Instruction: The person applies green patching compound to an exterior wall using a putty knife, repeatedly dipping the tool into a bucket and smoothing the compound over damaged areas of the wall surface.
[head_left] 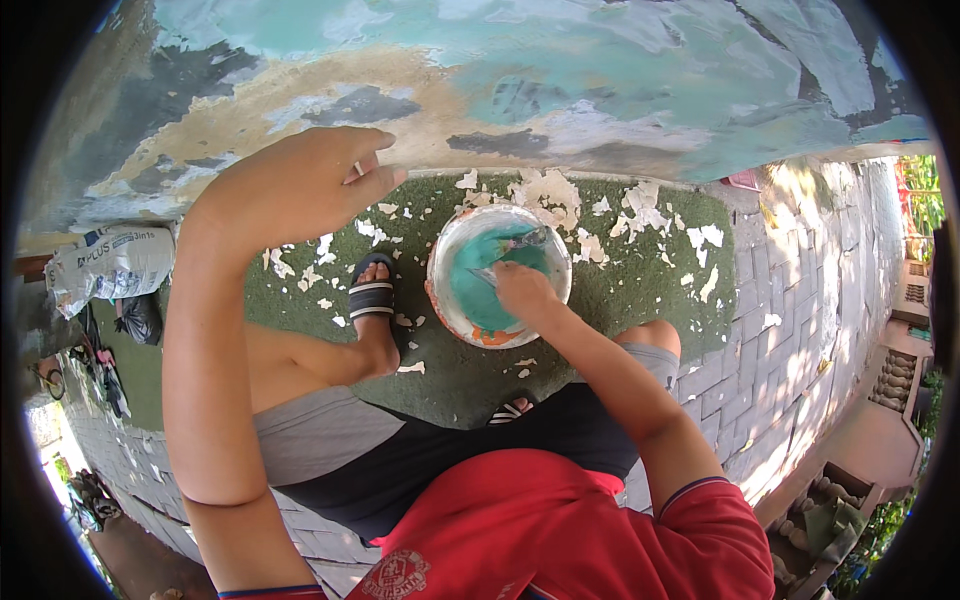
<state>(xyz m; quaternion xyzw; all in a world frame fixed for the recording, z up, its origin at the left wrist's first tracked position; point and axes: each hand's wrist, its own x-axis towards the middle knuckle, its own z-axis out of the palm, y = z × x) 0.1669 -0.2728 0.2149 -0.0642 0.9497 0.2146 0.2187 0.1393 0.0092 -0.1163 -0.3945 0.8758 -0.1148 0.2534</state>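
My left hand (330,175) is raised near the lower part of a patchy turquoise, grey and tan wall (620,70), its fingers loosely bent and apart, nothing visible in them. Whether it touches the wall I cannot tell. My right hand (525,295) reaches into a white bucket (440,295) with orange stains, closed on a metal scraper (482,276) over turquoise material (480,305). Another metal tool (525,238) lies at the bucket's back right inside.
Flaking white paint (645,205) lies on green matting (380,240) around the bucket and my sandalled feet. A printed sack (110,270) and a black bag (138,320) are at left. Grey paving (790,320) runs along the right, toward a balustrade (890,380).
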